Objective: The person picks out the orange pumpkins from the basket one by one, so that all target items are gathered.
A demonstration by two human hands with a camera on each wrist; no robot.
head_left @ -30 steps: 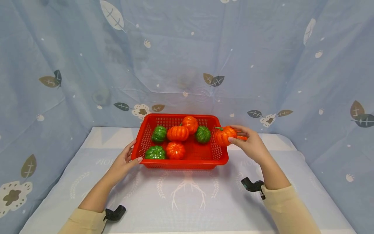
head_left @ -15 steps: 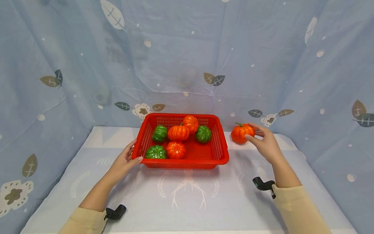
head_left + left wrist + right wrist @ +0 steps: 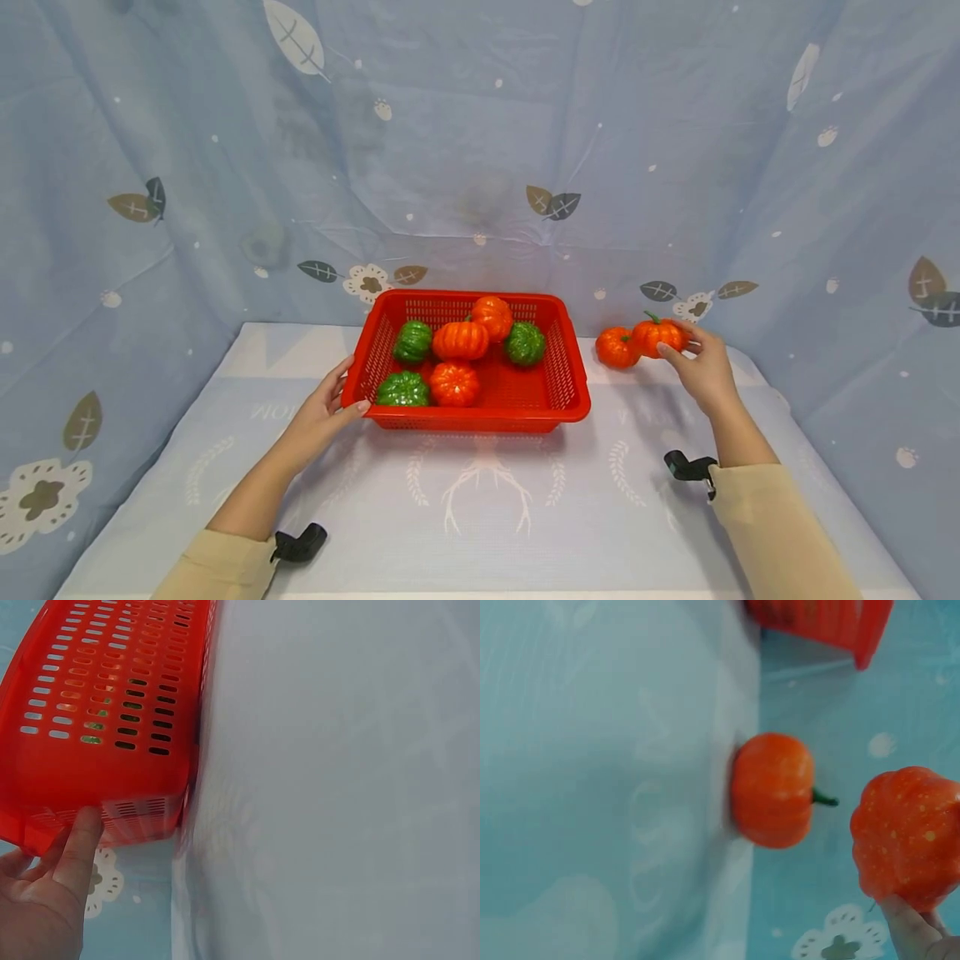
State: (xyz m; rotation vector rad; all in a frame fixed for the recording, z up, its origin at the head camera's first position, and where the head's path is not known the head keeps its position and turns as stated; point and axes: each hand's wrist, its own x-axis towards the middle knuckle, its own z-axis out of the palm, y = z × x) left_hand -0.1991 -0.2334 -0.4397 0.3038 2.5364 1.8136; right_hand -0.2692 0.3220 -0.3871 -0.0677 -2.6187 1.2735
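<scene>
In the head view a red plastic basket [image 3: 480, 419] sits at the back of the table. My left hand [image 3: 318, 417] grips its left end, thumb at the front corner and fingers along the outer side; the left wrist view shows that thumb [image 3: 84, 832] against the basket wall. My right hand [image 3: 707, 367] holds an orange pumpkin [image 3: 660, 337] by its right side, green stem up, just off the table. Beside it, to the left, another orange pumpkin [image 3: 617, 348] rests on the table. In the right wrist view the held pumpkin [image 3: 907, 832] appears apart from the standing pumpkin [image 3: 772, 791].
Inside the basket lie several small pumpkins: orange ones, such as the front orange pumpkin [image 3: 454, 383], and green ones, such as the front-left green pumpkin [image 3: 402, 389]. A pale patterned cloth [image 3: 487, 517] covers the table. A blue curtain [image 3: 480, 150] hangs behind it.
My right hand has carried its pumpkin rightward from the basket's right edge, past the other orange pumpkin, which now shows fully beside it. The left hand and basket have stayed put.
</scene>
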